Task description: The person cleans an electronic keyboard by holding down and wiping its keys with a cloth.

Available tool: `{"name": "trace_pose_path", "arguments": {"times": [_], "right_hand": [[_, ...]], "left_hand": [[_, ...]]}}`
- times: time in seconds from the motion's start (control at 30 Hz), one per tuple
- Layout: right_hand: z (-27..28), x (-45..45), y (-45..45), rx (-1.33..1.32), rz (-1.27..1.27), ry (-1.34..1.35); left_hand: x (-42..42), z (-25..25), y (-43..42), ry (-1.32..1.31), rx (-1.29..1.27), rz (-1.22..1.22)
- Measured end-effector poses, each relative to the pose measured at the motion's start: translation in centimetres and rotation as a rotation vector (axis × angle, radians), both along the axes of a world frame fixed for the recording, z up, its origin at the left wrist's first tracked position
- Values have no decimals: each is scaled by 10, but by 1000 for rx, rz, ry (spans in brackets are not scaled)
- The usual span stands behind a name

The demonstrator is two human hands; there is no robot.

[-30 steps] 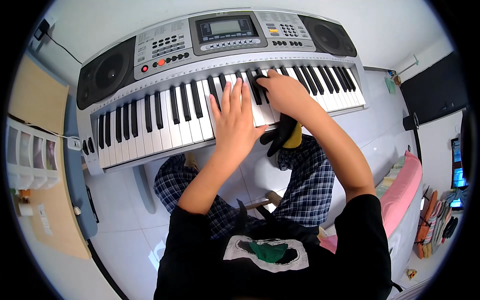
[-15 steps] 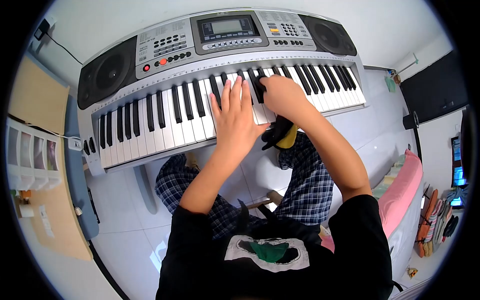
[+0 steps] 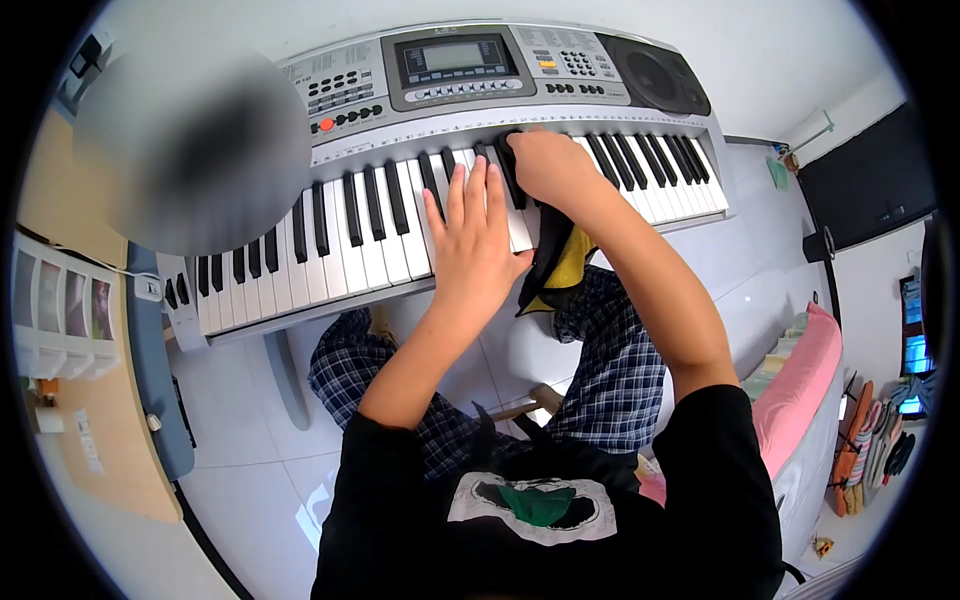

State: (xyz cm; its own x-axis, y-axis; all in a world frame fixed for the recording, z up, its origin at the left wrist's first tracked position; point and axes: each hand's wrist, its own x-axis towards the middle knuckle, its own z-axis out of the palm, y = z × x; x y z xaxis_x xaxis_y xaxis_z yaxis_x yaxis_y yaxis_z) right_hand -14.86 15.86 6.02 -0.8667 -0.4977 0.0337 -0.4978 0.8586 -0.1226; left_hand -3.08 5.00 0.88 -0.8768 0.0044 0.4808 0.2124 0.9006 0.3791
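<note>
Cloth [image 3: 566,262] of black-and-yellow fabric, under right hand [image 3: 555,172], hanging over front edge of silver-grey plastic keyboard [image 3: 460,119] | right fingers curled closed on it | left hand [image 3: 470,240] flat on white-and-black keys [image 3: 372,262], fingers slightly spread, gripping nothing | probably light, limp; best held bunched

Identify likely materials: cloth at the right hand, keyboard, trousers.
Cloth: probably soft fabric, matte; it droops in folds, fibre unclear.
Keyboard: likely hard plastic, satin silver; smooth, with crisp edges.
Trousers: perhaps woven cotton or a blend; matte plaid, loosely creased.
</note>
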Motion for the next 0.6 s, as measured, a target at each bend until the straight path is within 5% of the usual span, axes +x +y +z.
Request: {"name": "trace_pose_path", "arguments": {"times": [0.4,0.6], "right_hand": [[16,54,23,-88,-50,-221],[-8,17,11,-148,-36,-23]], "left_hand": [[-2,-1,0,28,2,4],[-1,1,0,-6,36,-19]]}}
